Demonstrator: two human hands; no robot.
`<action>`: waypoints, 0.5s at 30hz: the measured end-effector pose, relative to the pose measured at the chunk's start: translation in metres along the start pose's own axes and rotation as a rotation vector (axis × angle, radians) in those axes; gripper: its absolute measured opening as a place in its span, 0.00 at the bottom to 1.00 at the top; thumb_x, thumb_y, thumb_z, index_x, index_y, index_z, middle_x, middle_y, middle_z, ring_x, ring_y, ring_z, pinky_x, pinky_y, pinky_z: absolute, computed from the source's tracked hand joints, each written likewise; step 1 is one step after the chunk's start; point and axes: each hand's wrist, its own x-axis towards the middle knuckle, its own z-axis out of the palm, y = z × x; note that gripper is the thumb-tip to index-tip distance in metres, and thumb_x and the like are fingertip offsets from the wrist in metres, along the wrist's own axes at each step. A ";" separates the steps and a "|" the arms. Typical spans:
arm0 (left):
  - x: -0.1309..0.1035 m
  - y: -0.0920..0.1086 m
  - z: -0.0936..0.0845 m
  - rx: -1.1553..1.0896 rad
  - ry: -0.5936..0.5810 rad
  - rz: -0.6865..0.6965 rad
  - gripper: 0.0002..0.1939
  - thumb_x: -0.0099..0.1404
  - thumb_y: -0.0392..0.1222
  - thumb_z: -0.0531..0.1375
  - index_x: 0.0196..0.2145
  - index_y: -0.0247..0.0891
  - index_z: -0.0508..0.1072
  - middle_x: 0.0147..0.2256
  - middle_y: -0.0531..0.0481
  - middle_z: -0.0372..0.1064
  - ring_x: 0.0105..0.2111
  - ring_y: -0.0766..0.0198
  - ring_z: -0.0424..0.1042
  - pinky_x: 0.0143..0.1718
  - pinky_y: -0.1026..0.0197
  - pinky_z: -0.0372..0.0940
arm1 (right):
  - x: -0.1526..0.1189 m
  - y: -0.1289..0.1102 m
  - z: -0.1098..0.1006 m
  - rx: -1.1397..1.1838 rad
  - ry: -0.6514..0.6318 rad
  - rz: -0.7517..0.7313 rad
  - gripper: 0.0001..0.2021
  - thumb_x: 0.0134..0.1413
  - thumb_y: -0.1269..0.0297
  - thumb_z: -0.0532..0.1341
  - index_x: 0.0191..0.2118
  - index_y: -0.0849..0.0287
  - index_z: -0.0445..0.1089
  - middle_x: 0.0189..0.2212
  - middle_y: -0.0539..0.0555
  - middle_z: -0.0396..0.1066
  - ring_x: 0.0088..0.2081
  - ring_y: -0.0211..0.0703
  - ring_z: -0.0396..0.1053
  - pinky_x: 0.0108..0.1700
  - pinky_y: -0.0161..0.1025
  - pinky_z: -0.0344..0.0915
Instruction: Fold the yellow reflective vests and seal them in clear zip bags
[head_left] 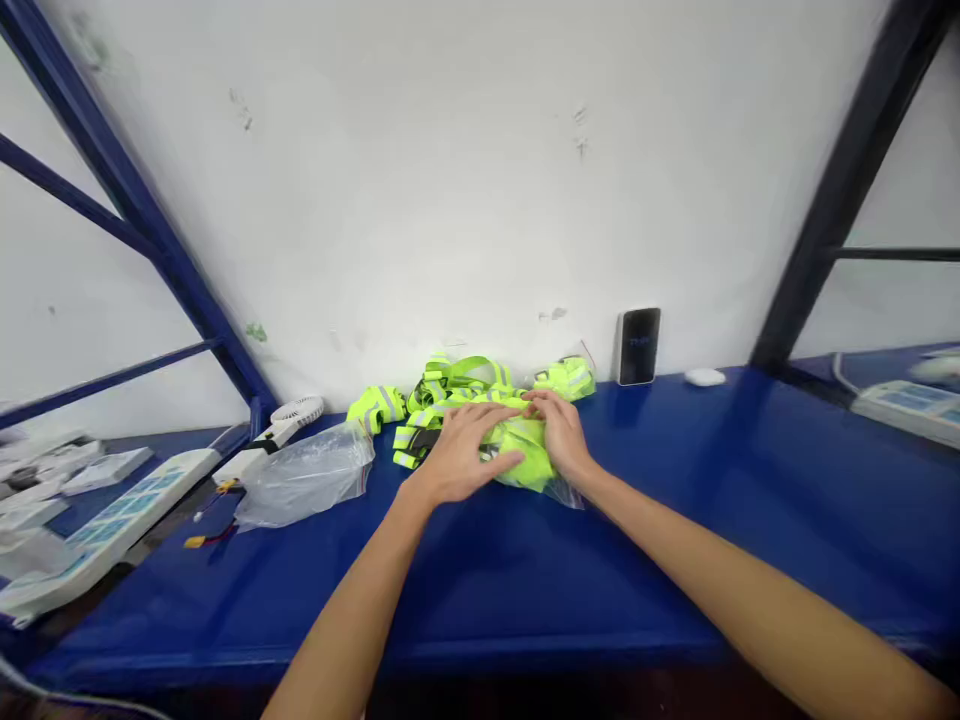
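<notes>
Head view: a bright yellow-green fabric bundle in a clear plastic bag [531, 462] lay on the blue tabletop [525, 580], between the two hands and partly under them. Its long axis, half covered, seemed to slant toward the near right. Right hand [562, 435] closer, against the bundle's right side; left hand [466, 452] at its left, beside a heap of yellow-green straps with silver reflective bands [435, 387]. Left: fingers extended, thumb well apart, over the bundle, nothing gripped. Right: fingers half curled, tips near the left's; any grip could not be told.
</notes>
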 end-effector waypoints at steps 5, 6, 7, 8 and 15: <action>-0.013 -0.021 0.031 0.029 0.008 -0.038 0.33 0.63 0.62 0.56 0.61 0.47 0.61 0.55 0.43 0.63 0.57 0.48 0.62 0.59 0.45 0.55 | 0.017 0.003 -0.020 -0.140 0.011 0.025 0.12 0.49 0.58 0.55 0.32 0.58 0.71 0.26 0.50 0.70 0.30 0.43 0.67 0.35 0.38 0.60; -0.015 -0.027 0.034 0.010 0.031 -0.051 0.31 0.64 0.61 0.55 0.60 0.46 0.62 0.54 0.43 0.64 0.56 0.50 0.63 0.58 0.47 0.57 | 0.020 0.003 -0.026 -0.216 0.050 -0.015 0.10 0.49 0.59 0.55 0.30 0.58 0.70 0.25 0.50 0.69 0.29 0.42 0.66 0.34 0.37 0.59; -0.016 -0.032 0.037 -0.004 0.068 -0.071 0.30 0.65 0.60 0.55 0.60 0.45 0.63 0.54 0.43 0.64 0.55 0.50 0.64 0.56 0.48 0.59 | 0.023 0.003 -0.032 -0.286 0.082 -0.047 0.10 0.50 0.59 0.54 0.27 0.57 0.69 0.23 0.49 0.67 0.28 0.42 0.64 0.33 0.37 0.58; -0.017 -0.037 0.039 -0.014 0.116 -0.096 0.29 0.65 0.60 0.55 0.59 0.44 0.63 0.53 0.43 0.64 0.55 0.51 0.64 0.56 0.49 0.60 | 0.025 0.004 -0.037 -0.334 0.095 -0.053 0.12 0.52 0.59 0.54 0.23 0.57 0.66 0.19 0.48 0.65 0.25 0.41 0.62 0.31 0.37 0.57; -0.016 -0.046 0.047 -0.070 0.393 -0.204 0.25 0.67 0.55 0.55 0.58 0.43 0.62 0.53 0.43 0.64 0.54 0.52 0.64 0.57 0.50 0.59 | 0.008 0.001 -0.023 -0.232 -0.279 -0.024 0.21 0.60 0.55 0.49 0.18 0.57 0.59 0.13 0.47 0.58 0.19 0.39 0.59 0.26 0.37 0.54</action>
